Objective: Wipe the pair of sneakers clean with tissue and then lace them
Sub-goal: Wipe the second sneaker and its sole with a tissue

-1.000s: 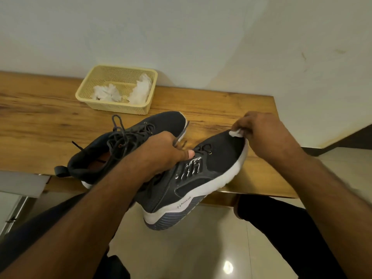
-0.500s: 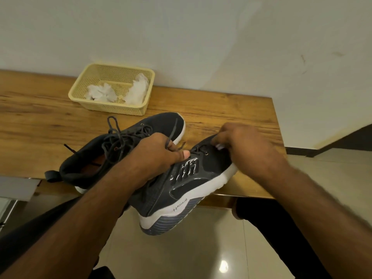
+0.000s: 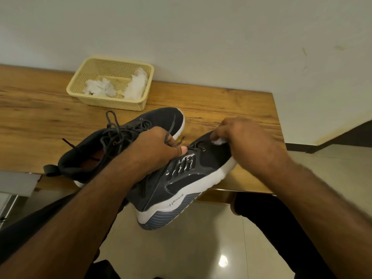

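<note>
Risk lies in grip: left hand (image 3: 159,146) clutches the dark mesh sneaker with white sole (image 3: 187,178) off the wooden desk's (image 3: 231,105) front edge, while right hand (image 3: 241,135) pinches crumpled white tissue (image 3: 219,141) against its toe. Hard rubbing could shred the tissue or twist the shoe loose onto the floor.

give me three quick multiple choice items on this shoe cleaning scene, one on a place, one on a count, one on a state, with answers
1. Where is the pale yellow perforated plastic basket?
A. on the wooden table by the wall
B. on the floor
C. on the person's lap

2. How many crumpled white tissue wads lie in the basket?
A. none
B. two
C. five

3. What is the right hand doing?
A. resting flat on the table
B. pinching a small white tissue against the held dark grey sneaker
C. tying a bow

Answers: 1 A, it stands on the tabletop near the wall. 2 B, two separate wads show. 3 B, the tissue sits under its fingertips on the toe.
</note>
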